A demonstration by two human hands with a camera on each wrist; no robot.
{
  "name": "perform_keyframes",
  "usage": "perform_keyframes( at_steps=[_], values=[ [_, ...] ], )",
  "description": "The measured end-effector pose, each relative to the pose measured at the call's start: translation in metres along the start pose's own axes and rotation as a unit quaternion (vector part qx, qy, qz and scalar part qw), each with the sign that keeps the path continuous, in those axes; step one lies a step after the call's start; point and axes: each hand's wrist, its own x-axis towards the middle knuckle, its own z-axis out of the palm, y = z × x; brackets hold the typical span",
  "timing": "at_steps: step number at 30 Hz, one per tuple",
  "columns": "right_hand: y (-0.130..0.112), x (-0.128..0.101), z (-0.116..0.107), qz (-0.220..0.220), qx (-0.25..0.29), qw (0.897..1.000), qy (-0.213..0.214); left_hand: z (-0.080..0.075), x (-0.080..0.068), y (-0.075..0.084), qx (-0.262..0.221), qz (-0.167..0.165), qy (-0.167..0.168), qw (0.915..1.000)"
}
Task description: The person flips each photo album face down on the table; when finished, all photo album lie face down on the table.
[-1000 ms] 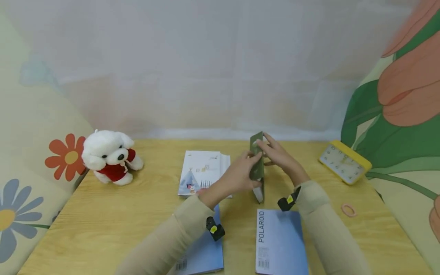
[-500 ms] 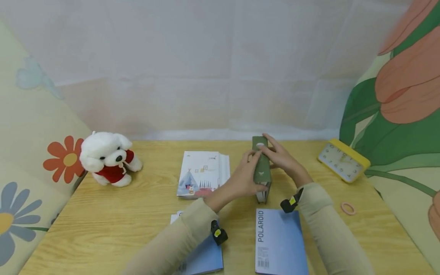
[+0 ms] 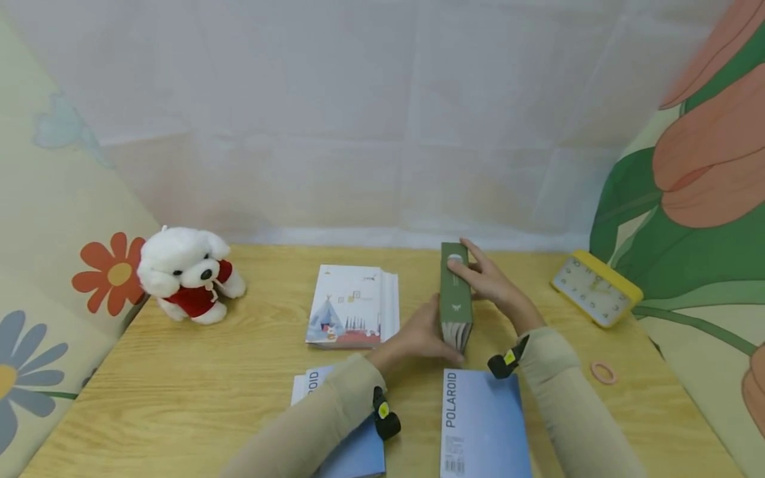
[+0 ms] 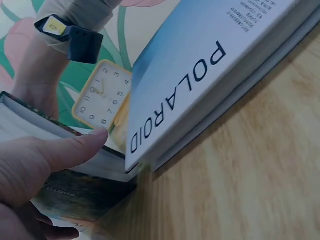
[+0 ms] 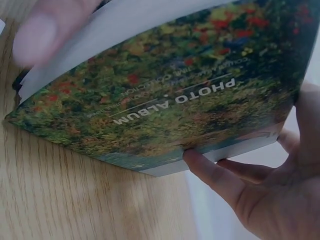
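A thick photo album [image 3: 456, 307] stands upright with its green spine facing up and its page ends toward me. My right hand [image 3: 493, 285] holds it, thumb over the spine and fingers against the right cover. In the right wrist view that flowery painted cover [image 5: 170, 95] reads PHOTO ALBUM. My left hand [image 3: 421, 335] grips the near lower part from the left. Its thumb lies across the page ends in the left wrist view, with the dark cover [image 4: 85, 195] beside the fingers. Just nearer lies a blue POLAROID album [image 3: 487, 425].
Blue albums [image 3: 358, 448] lie partly under my left forearm. White albums with a tent picture [image 3: 346, 305] are stacked left of the hands. A plush dog [image 3: 188, 275] sits at far left. On the right are a yellow clock [image 3: 594, 289] and a pink ring [image 3: 603, 373].
The album has turned so its green spine faces me fully. My left hand has slid down from the spine to the album's lower near end; my right hand stays on it.
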Motion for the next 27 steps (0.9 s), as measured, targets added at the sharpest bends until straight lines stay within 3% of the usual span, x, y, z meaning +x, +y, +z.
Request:
perform_keyframes(
  at_steps=[3, 6, 11, 15, 20, 23, 27],
  values=[
    [0.0, 0.0, 0.0, -0.005, 0.005, 1.0, 0.001, 0.005, 0.002, 0.0, 0.011, 0.021, 0.009, 0.9997],
    [0.002, -0.001, -0.001, -0.007, 0.005, 1.0, 0.001, 0.007, 0.001, 0.003, 0.029, 0.011, 0.013, 0.9994],
    [0.012, -0.003, -0.01, -0.011, 0.009, 1.0, 0.0, 0.007, 0.0, 0.006, 0.085, -0.048, 0.006, 0.9952],
    [0.013, -0.007, -0.018, -0.011, -0.003, 1.0, 0.001, 0.007, 0.0, 0.008, 0.158, -0.099, 0.001, 0.9825],
    [0.017, -0.01, -0.02, 0.018, -0.119, 0.993, 0.02, 0.006, 0.001, 0.008, 0.239, -0.122, 0.0, 0.9633],
    [0.025, -0.011, -0.02, 0.036, -0.201, 0.979, 0.026, 0.006, 0.002, 0.007, 0.282, -0.125, -0.002, 0.9514],
    [0.041, -0.013, -0.021, 0.055, -0.27, 0.961, 0.026, 0.007, 0.004, 0.006, 0.328, -0.118, -0.009, 0.937]
  ],
)
